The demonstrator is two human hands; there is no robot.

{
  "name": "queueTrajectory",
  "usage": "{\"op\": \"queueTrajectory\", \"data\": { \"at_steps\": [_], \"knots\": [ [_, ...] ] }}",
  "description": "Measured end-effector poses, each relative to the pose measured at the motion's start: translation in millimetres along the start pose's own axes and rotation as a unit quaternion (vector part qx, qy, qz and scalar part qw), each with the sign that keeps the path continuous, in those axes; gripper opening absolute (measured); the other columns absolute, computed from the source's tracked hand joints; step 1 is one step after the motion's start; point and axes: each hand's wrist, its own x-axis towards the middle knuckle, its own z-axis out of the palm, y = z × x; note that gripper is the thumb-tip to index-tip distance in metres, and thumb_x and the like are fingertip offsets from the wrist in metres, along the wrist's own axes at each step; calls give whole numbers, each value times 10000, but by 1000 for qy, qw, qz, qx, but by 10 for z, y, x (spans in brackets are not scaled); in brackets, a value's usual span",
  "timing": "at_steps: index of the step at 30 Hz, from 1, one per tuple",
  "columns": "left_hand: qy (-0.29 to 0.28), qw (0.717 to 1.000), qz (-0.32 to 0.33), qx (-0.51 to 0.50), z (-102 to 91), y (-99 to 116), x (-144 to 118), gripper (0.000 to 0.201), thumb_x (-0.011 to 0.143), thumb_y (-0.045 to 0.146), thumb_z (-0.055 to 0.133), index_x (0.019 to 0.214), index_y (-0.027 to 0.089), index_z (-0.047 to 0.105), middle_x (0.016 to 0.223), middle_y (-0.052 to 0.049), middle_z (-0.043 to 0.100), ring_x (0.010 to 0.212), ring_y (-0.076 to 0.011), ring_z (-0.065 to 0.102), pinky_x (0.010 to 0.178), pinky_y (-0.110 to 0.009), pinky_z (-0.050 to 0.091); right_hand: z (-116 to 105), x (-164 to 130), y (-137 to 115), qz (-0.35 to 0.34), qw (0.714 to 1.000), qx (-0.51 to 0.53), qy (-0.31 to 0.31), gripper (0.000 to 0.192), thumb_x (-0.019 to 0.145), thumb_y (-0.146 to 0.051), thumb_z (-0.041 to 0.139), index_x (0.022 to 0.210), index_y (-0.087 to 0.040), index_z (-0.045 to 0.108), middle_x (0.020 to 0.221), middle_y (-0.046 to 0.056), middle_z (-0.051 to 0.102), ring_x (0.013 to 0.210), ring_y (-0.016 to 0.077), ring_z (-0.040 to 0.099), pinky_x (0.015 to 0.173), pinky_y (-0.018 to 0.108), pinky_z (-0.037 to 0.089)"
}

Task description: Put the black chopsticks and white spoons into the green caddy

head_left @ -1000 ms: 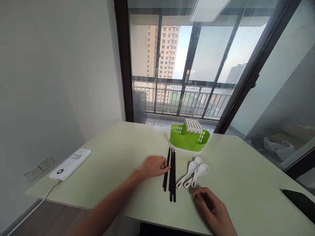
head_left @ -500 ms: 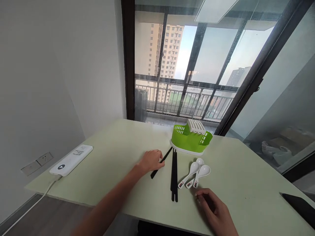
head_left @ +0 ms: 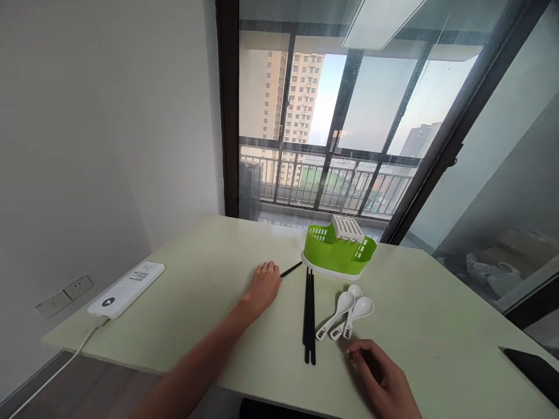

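Window: A dark-framed window (head_left: 323, 128) was seen beyond the far edge, with a balcony railing and tall buildings shown through it.
Surface: All the things were carried by a pale green surface (head_left: 187, 314), bordered on the left by a grey wall (head_left: 109, 128).
Basket: A green basket (head_left: 334, 254) on a white base was set upright near the far edge, topped by a white slotted piece (head_left: 348, 227). The way straight ahead of the chopsticks was blocked by it.
White device: A flat white device (head_left: 126, 289) was placed well apart at the left, a cable (head_left: 84, 344) being led from its near end over the edge.
Dark object: A dark flat object (head_left: 530, 366) was cut off at the right.
Hands: The left hand (head_left: 263, 287) was laid palm down over a separate chopstick (head_left: 292, 269), most of which was hidden; whether it was gripped could not be told. The right hand (head_left: 382, 378) was loosely curled near the spoon handles, with nothing seen held.
Chopsticks: The chopstick group (head_left: 309, 317) was laid lengthwise between left hand and spoons; the separate chopstick was angled towards the basket's base.
Spoons: Three white spoons (head_left: 346, 301) were heaped, partly overlapping, just beside the group.
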Motion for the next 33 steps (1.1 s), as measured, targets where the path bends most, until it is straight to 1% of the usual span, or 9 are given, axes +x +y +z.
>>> {"op": "queueTrajectory", "data": {
  "at_steps": [3, 6, 11, 14, 20, 24, 30, 33],
  "knots": [
    [6, 1000, -14, 24, 59, -37, 11, 162, 1002, 152, 514, 1055, 101, 659, 1046, -175, 654, 992, -296, 604, 871, -401, 445, 3, -10, 16, 1, 1000, 5, -4, 280, 957, -472, 569, 959, -224, 699, 900, 48, 757, 813, 187, 729, 727, 201, 559],
    [12, 999, -21, 40, 123, -60, 12, 147, 995, 137, 526, 1035, 91, 660, 1022, -175, 644, 963, -287, 587, 856, -392, 437, 1, -20, 9, -2, 1000, 5, -4, 279, 964, -467, 561, 958, -223, 695, 902, 48, 754, 808, 184, 726, 730, 200, 555],
    [31, 998, -27, 43, 207, -89, 6, 123, 998, 156, 537, 1030, 120, 651, 995, -146, 628, 943, -265, 569, 850, -380, 433, 1, -18, -3, -1, 1000, 5, -3, 273, 972, -461, 551, 966, -229, 694, 914, 44, 751, 817, 184, 718, 738, 202, 548],
    [38, 998, -31, 44, 228, -94, 7, 136, 1008, 159, 519, 1022, 115, 647, 990, -150, 624, 938, -265, 569, 848, -385, 437, 8, -15, 3, 3, 1000, 9, -5, 283, 976, -468, 545, 973, -228, 694, 925, 47, 751, 843, 189, 719, 759, 206, 548],
    [32, 997, -45, 45, 211, -67, 21, 135, 1018, 192, 538, 1028, 106, 641, 1021, -166, 640, 961, -276, 587, 858, -383, 455, 20, -20, 29, 7, 1000, 8, -3, 292, 960, -483, 561, 951, -230, 707, 914, 46, 755, 840, 195, 724, 757, 207, 554],
    [27, 998, -56, 18, 178, -53, 37, 146, 1030, 200, 518, 1057, 103, 623, 1040, -175, 651, 975, -283, 608, 871, -389, 464, 18, -7, 49, 4, 1000, 7, -2, 294, 953, -484, 566, 951, -230, 713, 915, 50, 761, 852, 204, 729, 743, 208, 557],
    [19, 997, -59, -55, 147, -27, 18, 139, 1046, 192, 470, 1030, 135, 595, 1032, -158, 674, 1002, -283, 638, 922, -409, 456, 25, -10, 77, 18, 1000, 14, -5, 313, 948, -503, 573, 949, -223, 711, 900, 55, 754, 829, 203, 719, 739, 214, 552],
    [11, 993, -59, -105, 151, -13, 2, 169, 1057, 201, 429, 1014, 145, 583, 1015, -152, 682, 962, -274, 664, 866, -382, 473, 22, -2, 36, 28, 999, 42, -11, 333, 944, -529, 576, 934, -223, 706, 899, 59, 748, 848, 208, 713, 745, 220, 550]
  ]
}}
